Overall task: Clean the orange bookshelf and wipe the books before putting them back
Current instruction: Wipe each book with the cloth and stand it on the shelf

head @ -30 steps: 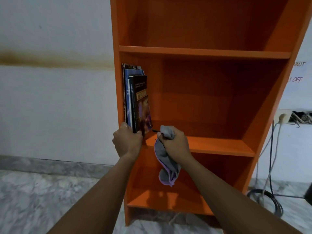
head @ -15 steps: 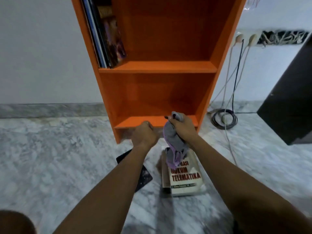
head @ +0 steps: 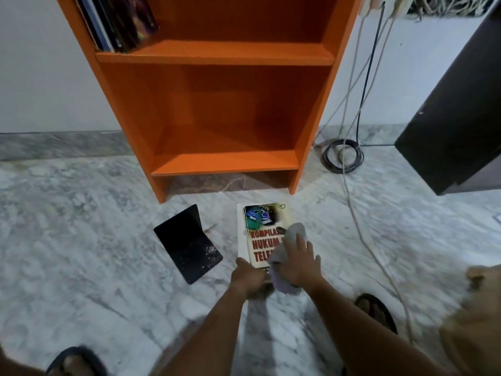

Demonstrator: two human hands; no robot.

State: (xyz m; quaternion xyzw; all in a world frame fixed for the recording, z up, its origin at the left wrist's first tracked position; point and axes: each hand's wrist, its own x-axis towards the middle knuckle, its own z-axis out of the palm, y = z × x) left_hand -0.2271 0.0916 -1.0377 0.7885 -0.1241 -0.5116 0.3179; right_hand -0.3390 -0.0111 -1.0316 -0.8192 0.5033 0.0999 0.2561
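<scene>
Marble floor (head: pixel 81 213) before orange bookshelf (head: pixel 225 52): book under cloth.
The book (head: pixel 257 240) is laid flat on the floor, just in front of the bookshelf base. Its near edge is gripped by the left hand (head: pixel 248 275); a grey cloth (head: pixel 294 232) is pressed onto the cover by the right hand (head: pixel 301 264), fingers spread. Other books (head: pixel 119 23) are stood at the upper shelf's left end.

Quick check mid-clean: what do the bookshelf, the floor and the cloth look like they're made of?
Bookshelf: probably laminated board; smooth matte orange, with flat, grainless panels.
Floor: polished marble or marble-look tile; grey-white veining with a soft sheen.
Cloth: soft fabric, perhaps microfibre; grey-lilac, and it folds limply over the book.
</scene>
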